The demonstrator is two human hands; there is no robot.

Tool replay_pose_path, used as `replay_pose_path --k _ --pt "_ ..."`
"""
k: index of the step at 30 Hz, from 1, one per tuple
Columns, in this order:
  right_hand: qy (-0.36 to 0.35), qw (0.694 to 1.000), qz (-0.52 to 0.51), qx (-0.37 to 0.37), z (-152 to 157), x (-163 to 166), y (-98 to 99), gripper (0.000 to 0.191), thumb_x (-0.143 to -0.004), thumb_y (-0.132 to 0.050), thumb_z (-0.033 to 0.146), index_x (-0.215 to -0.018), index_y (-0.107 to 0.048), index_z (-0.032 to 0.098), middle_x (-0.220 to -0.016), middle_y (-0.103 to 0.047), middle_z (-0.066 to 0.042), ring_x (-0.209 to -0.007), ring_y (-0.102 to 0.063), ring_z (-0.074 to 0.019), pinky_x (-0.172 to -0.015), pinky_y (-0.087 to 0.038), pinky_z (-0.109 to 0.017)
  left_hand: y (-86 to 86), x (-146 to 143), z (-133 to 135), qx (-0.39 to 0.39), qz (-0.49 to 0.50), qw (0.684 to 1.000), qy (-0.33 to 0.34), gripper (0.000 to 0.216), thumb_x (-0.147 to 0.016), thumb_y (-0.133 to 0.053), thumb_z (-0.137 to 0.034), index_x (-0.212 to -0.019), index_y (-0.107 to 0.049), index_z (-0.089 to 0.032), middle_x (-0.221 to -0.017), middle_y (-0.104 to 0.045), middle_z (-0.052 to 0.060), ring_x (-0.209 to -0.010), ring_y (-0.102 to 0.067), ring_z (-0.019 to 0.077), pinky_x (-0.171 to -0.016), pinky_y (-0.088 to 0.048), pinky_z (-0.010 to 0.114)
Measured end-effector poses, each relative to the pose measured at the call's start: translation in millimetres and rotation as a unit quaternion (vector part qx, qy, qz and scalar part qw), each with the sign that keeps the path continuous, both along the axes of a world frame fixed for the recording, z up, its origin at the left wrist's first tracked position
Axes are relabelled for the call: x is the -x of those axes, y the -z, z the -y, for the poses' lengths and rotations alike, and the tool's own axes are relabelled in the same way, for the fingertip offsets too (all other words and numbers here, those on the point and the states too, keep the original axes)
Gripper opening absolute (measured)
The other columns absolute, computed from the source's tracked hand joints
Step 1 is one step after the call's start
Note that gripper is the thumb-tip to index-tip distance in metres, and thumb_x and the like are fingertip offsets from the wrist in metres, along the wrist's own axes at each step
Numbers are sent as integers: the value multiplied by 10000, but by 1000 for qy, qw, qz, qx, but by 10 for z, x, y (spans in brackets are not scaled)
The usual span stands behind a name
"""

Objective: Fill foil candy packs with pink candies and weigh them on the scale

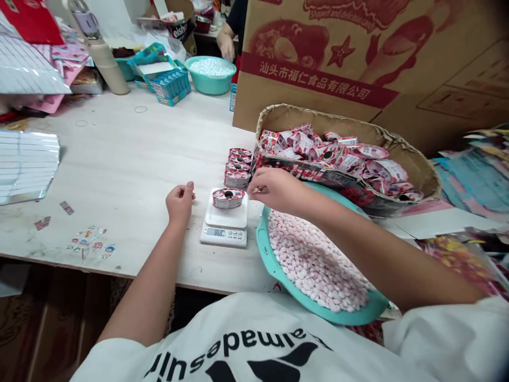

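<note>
A white digital scale (223, 236) stands on the table before me, its display lit. On its pan sits a small red-and-pink printed oval pack (228, 198) with a dark round hole in its top. My left hand (181, 202) is curled closed just left of the scale, with nothing visible in it. At the pan's right side, my right hand (267, 185) has its fingertips pinched together; whatever they hold cannot be made out. Beneath my right forearm lies a teal basin (267, 249) of pale pink candies (314, 260). Several similar packs (237, 168) stand in a row behind the scale.
A cut-down carton (431, 178) full of empty-looking oval packs stands behind the basin, before a large brown box (318, 79). Farther back are a teal bowl (212, 85) of white pieces, blue boxes (170, 85), a beige bottle (107, 66) and another person's hand (226, 46).
</note>
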State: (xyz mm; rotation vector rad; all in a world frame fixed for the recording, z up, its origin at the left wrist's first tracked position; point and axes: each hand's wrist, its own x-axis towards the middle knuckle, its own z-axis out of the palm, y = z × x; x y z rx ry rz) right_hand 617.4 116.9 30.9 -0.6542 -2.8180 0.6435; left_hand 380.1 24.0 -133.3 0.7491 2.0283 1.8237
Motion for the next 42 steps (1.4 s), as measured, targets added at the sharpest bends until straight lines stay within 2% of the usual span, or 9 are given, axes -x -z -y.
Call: replay_pose_path --k 3,11,22,26,30,34,37,39,42 --pt "-38 999 -15 11 -104 297 136 115 -763 -689 81 -817 -761 153 -831 -708 -46 -739 -608 -135 -658 -421 -234 2 6 7 2 3 1000 -4 400 -793 -615 -561 -658 -615 -184 -576 -602 -15 -569 -591 129 -580 -447 241" --pt "-8 998 -12 64 -173 582 427 93 -743 -702 79 -806 -720 145 -739 -704 -6 -691 -597 -122 -645 -400 -230 -29 13 -5 12 23 999 -35 450 -804 -587 -598 -631 -615 -184 -554 -599 -10 -540 -589 131 -582 -454 247" --pt "-70 996 40 -50 -93 623 349 142 -827 -604 107 -877 -728 155 -886 -750 -64 -845 -649 -173 -753 -417 -258 -39 -2 -2 -2 5 1000 -22 458 -830 -560 -590 -622 -601 -184 -554 -590 -10 -542 -578 125 -581 -457 237" --pt "-53 994 44 -82 -103 540 269 163 -864 -580 154 -924 -731 174 -937 -753 -72 -908 -652 -199 -770 -431 -280 -37 1 -14 3 7 1000 -28 464 -826 -558 -598 -622 -598 -184 -562 -594 -8 -538 -582 124 -575 -465 237" --pt "10 985 38 -166 -30 110 -3 229 -914 -511 208 -973 -731 190 -934 -748 -92 -939 -645 -246 -793 -450 -339 -32 1 -24 2 16 999 -32 463 -821 -556 -602 -637 -608 -180 -557 -590 -7 -522 -579 123 -550 -468 234" --pt "143 971 21 -191 153 -807 -139 224 -912 -520 299 -987 -715 218 -975 -745 -83 -928 -665 -288 -806 -490 -404 -5 6 -26 -4 16 999 -31 475 -843 -524 -605 -658 -623 -179 -553 -583 -5 -528 -582 123 -560 -472 235" --pt "292 950 47 -99 353 -1599 27 211 -891 -538 379 -982 -698 275 -999 -750 -79 -724 -688 -272 -641 -523 -394 19 15 -20 -18 10 999 -25 484 -861 -501 -602 -676 -633 -174 -574 -587 1 -543 -589 122 -572 -474 235" --pt "396 915 62 -34 497 -2025 237 163 -864 -568 420 -931 -693 340 -943 -763 -58 -538 -648 -246 -539 -519 -409 27 21 -20 -25 20 999 -24 484 -865 -488 -598 -685 -633 -173 -580 -591 5 -542 -593 125 -570 -478 240" --pt "481 875 50 -1 671 -2365 578 88 -818 -605 450 -847 -672 401 -859 -765 -41 -467 -623 -262 -485 -516 -442 27 28 -33 -22 34 999 -33 479 -859 -472 -595 -693 -630 -174 -584 -597 9 -535 -595 127 -568 -487 244"
